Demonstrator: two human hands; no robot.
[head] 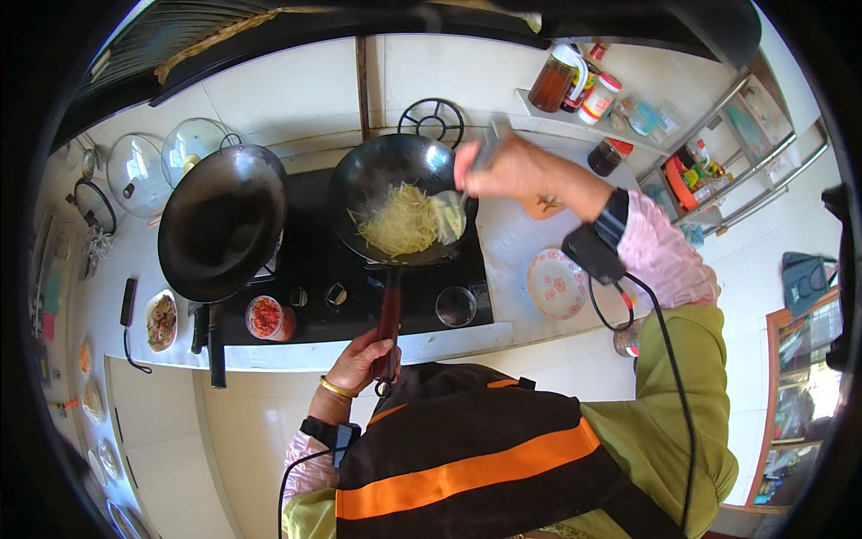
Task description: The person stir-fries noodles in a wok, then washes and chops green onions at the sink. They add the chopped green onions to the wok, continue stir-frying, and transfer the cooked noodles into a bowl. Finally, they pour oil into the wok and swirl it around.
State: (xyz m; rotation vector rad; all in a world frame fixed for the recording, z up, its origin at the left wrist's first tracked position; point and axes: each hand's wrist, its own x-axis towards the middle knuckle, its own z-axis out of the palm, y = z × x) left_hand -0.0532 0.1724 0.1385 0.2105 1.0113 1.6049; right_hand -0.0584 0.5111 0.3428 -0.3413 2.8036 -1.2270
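Note:
My left hand [363,360] grips the dark red handle [388,323] of a black wok [357,172] on the right side of the stove. Pale yellow-green shreds of food [397,222], perhaps potato, lie heaped in the wok. Above the wok's right rim, my right hand [502,165] is closed around the handle of a metal spatula [450,214] and looks blurred. The spatula's blade rests by the right side of the shreds, inside the wok. Part of the wok's right rim is hidden behind the hand.
A second black wok [222,222] stands tilted on the left burner. Near the front edge are a jar of chopped red food [269,318], a plate of food [162,320] and a clear glass dish [456,307]. A flower-patterned bowl [555,284] sits on the right counter.

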